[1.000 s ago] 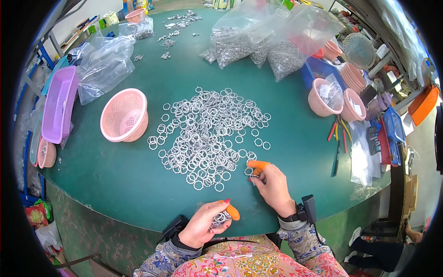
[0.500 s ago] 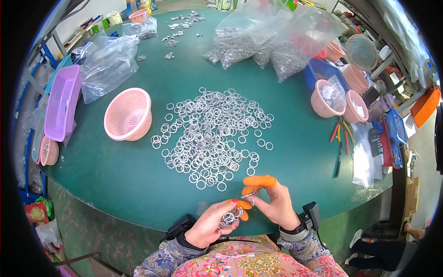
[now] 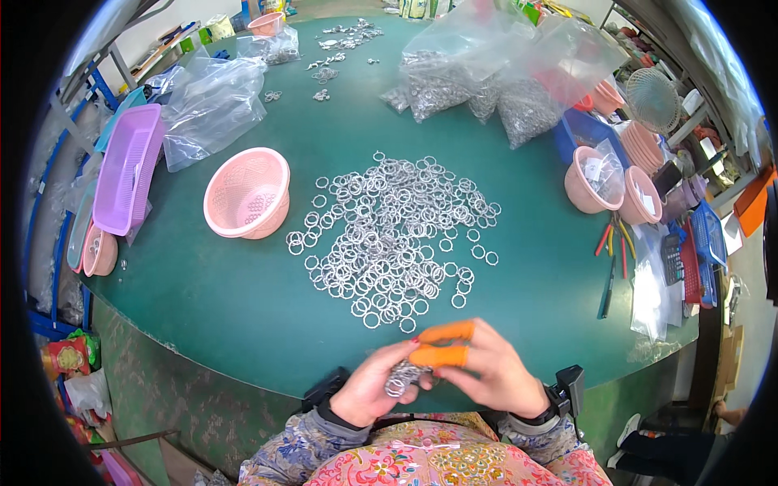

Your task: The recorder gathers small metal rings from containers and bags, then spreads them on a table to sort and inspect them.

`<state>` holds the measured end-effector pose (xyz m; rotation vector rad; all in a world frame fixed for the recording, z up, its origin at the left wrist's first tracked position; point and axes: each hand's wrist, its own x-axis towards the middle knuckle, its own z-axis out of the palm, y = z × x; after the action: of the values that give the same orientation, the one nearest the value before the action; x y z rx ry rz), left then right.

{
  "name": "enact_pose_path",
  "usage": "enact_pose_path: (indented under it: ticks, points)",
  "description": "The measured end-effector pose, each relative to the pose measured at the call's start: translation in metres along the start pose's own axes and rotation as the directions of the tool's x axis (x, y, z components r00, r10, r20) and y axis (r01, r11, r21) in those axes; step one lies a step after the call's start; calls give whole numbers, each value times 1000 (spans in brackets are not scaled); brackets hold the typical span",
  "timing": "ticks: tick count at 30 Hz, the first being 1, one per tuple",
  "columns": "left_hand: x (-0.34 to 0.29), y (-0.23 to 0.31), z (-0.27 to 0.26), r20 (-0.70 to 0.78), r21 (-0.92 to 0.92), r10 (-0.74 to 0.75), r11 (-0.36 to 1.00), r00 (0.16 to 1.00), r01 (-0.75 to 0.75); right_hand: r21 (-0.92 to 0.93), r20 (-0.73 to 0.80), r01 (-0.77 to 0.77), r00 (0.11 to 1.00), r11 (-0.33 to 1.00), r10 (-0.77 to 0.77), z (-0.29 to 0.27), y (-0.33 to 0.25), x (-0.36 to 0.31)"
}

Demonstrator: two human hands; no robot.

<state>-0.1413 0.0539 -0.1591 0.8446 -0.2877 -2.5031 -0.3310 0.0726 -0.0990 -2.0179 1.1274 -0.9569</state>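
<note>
My left hand [image 3: 369, 390] is closed around a bunch of silver metal rings [image 3: 399, 382] near the table's front edge. Over that bunch reaches my right hand [image 3: 501, 374], with orange finger covers [image 3: 442, 355] on two fingers. Its fingertips meet the left hand's rings, but motion blur hides whether a ring is pinched there. Just beyond both hands lies a wide, loose pile of similar rings [image 3: 389, 235], round with bumpy rims. To the left of the pile a pink basket [image 3: 279, 206] stands tilted, its perforated inside visible.
Clear plastic bags of small metal parts [image 3: 442, 85] stand at the far right of the green table [image 3: 243, 316]. Pliers [image 3: 608, 279], a calculator [image 3: 673, 257] and pink baskets [image 3: 583, 193] line the right side. A purple basket [image 3: 126, 182] is at the left edge.
My right hand has brought its fingers left, onto the bunch in my left hand; the ring pinched there earlier no longer shows. The whole view has shifted slightly, moving the table rightward.
</note>
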Motion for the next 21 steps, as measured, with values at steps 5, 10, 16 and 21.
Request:
enact_pose_path:
  ticks: [5, 10, 16, 21]
  points:
    - [-30, 57, -37, -186, 236, 387, 910, 903, -342, -193, -73, -114, 992, 975, 102, -19, 34, 2]
    - [-57, 118, -109, -51, 972, 926, 131, 375, -193, -387, -13, -34, 999, 921, 32, 0, 49, 18]
    - [-61, 128, -135, 368, 823, 870, -469, 328, 321, -484, 310, 302, 937, 821, -161, 60, 55, 51]
    - [-63, 127, -127, 431, 791, 838, -529, 335, 307, -584, 306, 312, 940, 749, -154, 61, 81, 68]
